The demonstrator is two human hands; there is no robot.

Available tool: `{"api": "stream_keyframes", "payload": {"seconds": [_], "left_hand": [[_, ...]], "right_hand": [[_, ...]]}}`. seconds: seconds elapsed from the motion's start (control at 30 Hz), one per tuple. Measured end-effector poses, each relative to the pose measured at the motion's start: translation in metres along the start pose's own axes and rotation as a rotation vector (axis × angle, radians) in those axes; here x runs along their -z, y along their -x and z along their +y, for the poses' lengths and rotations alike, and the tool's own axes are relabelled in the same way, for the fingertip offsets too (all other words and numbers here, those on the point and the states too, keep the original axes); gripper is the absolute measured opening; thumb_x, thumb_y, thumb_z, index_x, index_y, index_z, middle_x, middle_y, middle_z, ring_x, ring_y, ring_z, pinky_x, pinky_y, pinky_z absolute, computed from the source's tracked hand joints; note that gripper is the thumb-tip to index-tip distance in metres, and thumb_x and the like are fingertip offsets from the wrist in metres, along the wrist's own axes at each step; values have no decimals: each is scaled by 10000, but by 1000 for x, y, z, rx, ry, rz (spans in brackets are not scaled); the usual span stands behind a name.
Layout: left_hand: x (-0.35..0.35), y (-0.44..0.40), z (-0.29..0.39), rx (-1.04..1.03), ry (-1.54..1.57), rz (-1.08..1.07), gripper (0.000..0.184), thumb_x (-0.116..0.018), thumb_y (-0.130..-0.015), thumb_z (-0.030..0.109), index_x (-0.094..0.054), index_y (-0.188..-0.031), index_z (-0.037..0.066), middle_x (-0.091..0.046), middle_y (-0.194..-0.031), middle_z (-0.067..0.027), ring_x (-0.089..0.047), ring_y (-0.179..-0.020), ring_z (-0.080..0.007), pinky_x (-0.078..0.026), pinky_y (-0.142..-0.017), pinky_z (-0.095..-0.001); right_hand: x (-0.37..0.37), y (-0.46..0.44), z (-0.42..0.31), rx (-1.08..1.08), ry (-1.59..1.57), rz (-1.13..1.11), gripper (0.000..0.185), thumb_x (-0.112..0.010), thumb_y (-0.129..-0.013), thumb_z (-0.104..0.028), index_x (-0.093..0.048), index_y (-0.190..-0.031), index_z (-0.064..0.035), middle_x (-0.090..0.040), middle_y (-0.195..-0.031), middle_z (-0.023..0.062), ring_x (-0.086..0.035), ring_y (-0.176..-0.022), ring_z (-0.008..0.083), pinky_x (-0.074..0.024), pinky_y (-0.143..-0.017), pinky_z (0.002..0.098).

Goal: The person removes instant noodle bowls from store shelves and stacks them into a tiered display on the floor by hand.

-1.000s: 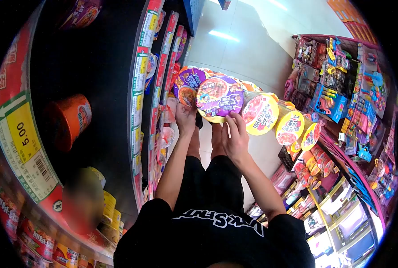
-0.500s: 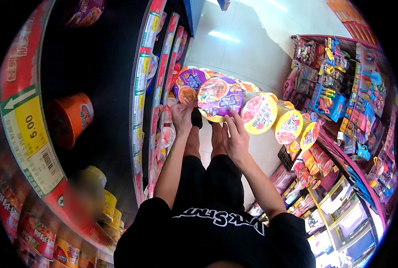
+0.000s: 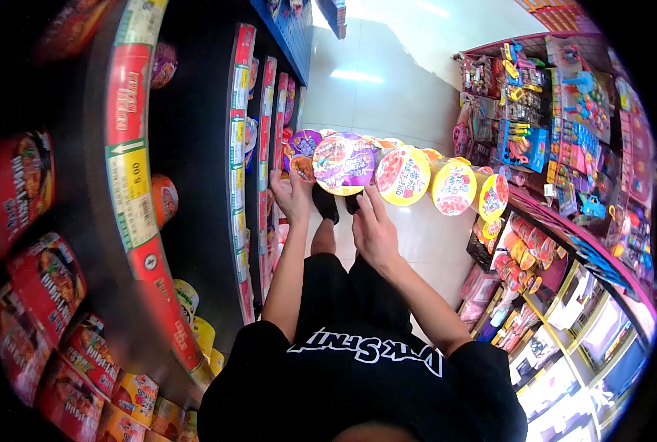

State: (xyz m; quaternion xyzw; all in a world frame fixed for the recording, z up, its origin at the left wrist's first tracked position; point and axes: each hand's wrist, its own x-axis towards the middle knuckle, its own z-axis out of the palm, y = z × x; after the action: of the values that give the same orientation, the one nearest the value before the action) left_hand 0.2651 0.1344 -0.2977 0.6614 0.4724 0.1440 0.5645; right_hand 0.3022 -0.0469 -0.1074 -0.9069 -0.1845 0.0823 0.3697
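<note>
A row of instant noodle cups with round printed lids runs across the front of me. The purple-lidded noodle cup [image 3: 348, 163] sits between my hands, and a darker purple noodle cup [image 3: 303, 152] is to its left, beside the shelf. My left hand [image 3: 292, 197] is just below the darker cup, thumb and fingers apart; contact with its rim is unclear. At the lower right edge of the middle cup, my right hand [image 3: 376, 230] has its fingers stretched out, tips at the rim. A yellow-rimmed noodle cup [image 3: 403, 175] with a pink picture adjoins on the right.
More yellow-rimmed noodle cups [image 3: 454, 187] continue rightward. Close on my left runs a shelf edge with a price tag [image 3: 135, 177] and red noodle packs [image 3: 45, 280] below. A rack of hanging toys [image 3: 520, 140] stands across the tiled floor [image 3: 387, 96].
The view has shifted, so the cups appear slightly farther left and more of the left shelf shows. My left hand's fingers have loosened and spread beside the darker purple cup.
</note>
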Motion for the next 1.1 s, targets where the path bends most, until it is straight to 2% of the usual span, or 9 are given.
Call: {"api": "stream_keyframes", "payload": {"seconds": [0.17, 0.27, 0.3, 0.5, 0.63, 0.73, 0.93, 0.97, 1.1], "left_hand": [[5, 22, 52, -69, 10, -15, 501, -542, -980, 357, -475, -1251, -59, -503, -1303, -219, -458, -1249, -325, -324, -1067, -388], [10, 37, 65, -92, -24, 26, 506, -543, -981, 361, -472, -1255, -58, -514, -1285, -213, -479, -1212, -318, -345, -1043, -385], [12, 46, 75, -111, -86, 49, 464, -544, -982, 350, -496, -1221, -44, -563, -1204, -172, -529, -1128, -270, -391, -987, -359], [25, 108, 134, 108, 12, -87, 378, -547, -981, 321, -534, -1147, -18, -615, -1031, -99, -584, -972, -190, -454, -867, -314], [27, 154, 120, 23, -116, -130, 363, -541, -979, 318, -557, -1120, -16, -641, -1000, -113, -606, -959, -213, -470, -853, -339], [29, 197, 120, -42, -203, -134, 374, -535, -978, 333, -586, -1091, -21, -655, -1008, -135, -617, -983, -239, -470, -867, -357], [75, 252, 125, -83, -165, 80, 444, -528, -982, 387, -599, -1077, -41, -653, -1016, -173, -623, -995, -254, -462, -898, -355], [85, 261, 133, -52, -122, 124, 419, -532, -983, 369, -598, -1074, -34, -652, -1016, -166, -620, -992, -246, -462, -895, -353], [127, 288, 153, -101, 25, 307, 332, -550, -981, 311, -593, -1074, -5, -641, -1023, -142, -610, -977, -225, -466, -875, -343]], "right_hand": [[28, 24, -13, -122, -5, -132, 568, -651, -836, -96, -425, -1347, 7, -388, -1445, 218, -590, -1093, 401, -538, -842, 428], [48, 30, -16, -190, 21, -238, 601, -652, -845, -145, -397, -1365, 17, -396, -1436, 222, -590, -1079, 409, -530, -853, 447], [53, 33, -12, -170, 65, -296, 642, -657, -824, -150, -372, -1369, 37, -350, -1453, 251, -597, -1060, 422, -541, -824, 448], [97, 49, 11, -192, 105, -506, 607, -690, -803, -208, -429, -1296, 32, -473, -1334, 231, -595, -1043, 419, -522, -835, 476], [130, 57, 27, -120, 121, -610, 562, -706, -790, -210, -461, -1228, 41, -552, -1192, 238, -596, -1031, 418, -514, -852, 471], [132, 66, 46, 62, 141, -551, 430, -708, -794, -234, -512, -1077, 25, -588, -1083, 247, -637, -931, 413, -535, -798, 477], [135, 57, 18, 238, 176, -677, 465, -712, -798, -285, -536, -1107, 15, -595, -1109, 256, -621, -1003, 413, -517, -845, 485], [142, 52, -1, 200, 213, -799, 628, -713, -801, -311, -495, -1272, 43, -551, -1243, 279, -573, -1116, 411, -473, -937, 464], [136, 56, -42, 389, 140, -762, 606, -709, -799, -291, -502, -1256, 48, -577, -1200, 293, -594, -1065, 430, -478, -924, 474]]}}
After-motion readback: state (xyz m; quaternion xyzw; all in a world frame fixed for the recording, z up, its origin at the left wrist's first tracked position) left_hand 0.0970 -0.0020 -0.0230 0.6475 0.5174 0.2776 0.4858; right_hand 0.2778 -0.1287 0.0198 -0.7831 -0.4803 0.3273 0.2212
